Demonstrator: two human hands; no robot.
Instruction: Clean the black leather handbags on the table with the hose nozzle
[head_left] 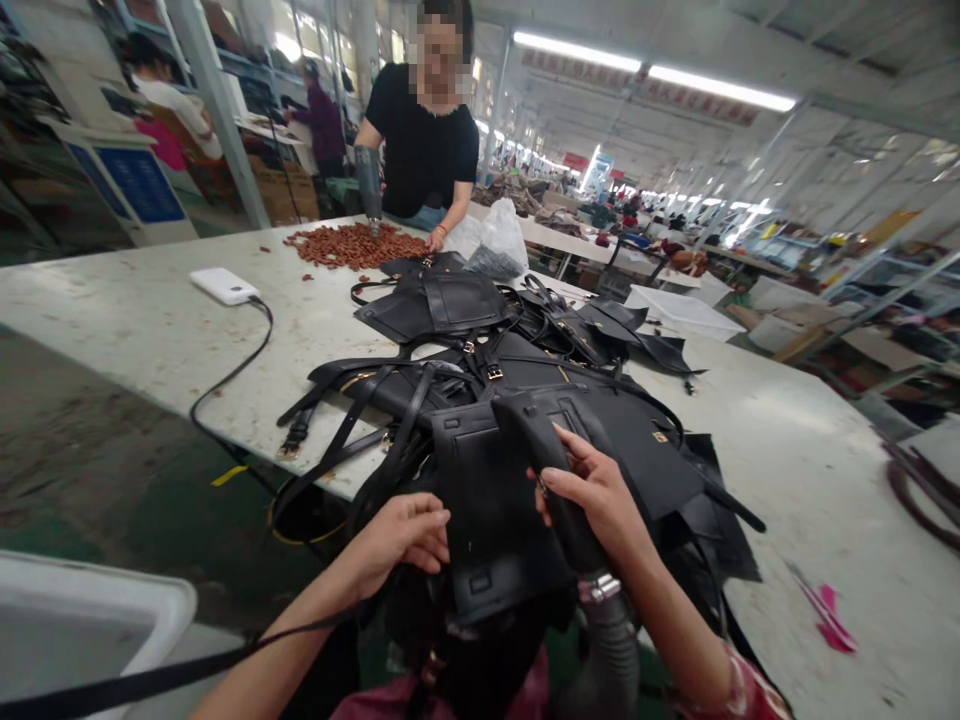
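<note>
A black leather bag panel [487, 500] with stitched rectangular patches hangs over the table's near edge in front of me. At its left edge, the curled fingers of my left hand [412, 532] grip the leather. My right hand [592, 490] is wrapped round a black handheld tool [536, 430], held slanted over the panel's right side. Below that hand, the tool has a shiny metal collar [600, 588] and a grey ribbed, hose-like part [611, 640]. More black leather bag pieces [637, 440] with straps and gold buckles lie piled under and beyond the panel.
Across the white table [825, 470], a co-worker [424, 140] holds a heat gun [370, 185] over a heap of brown pieces [352, 245]. A white power bank [223, 286] with a black cable sits left. Pink-handled scissors [829, 620] lie right. A white bin [97, 600] stands lower left.
</note>
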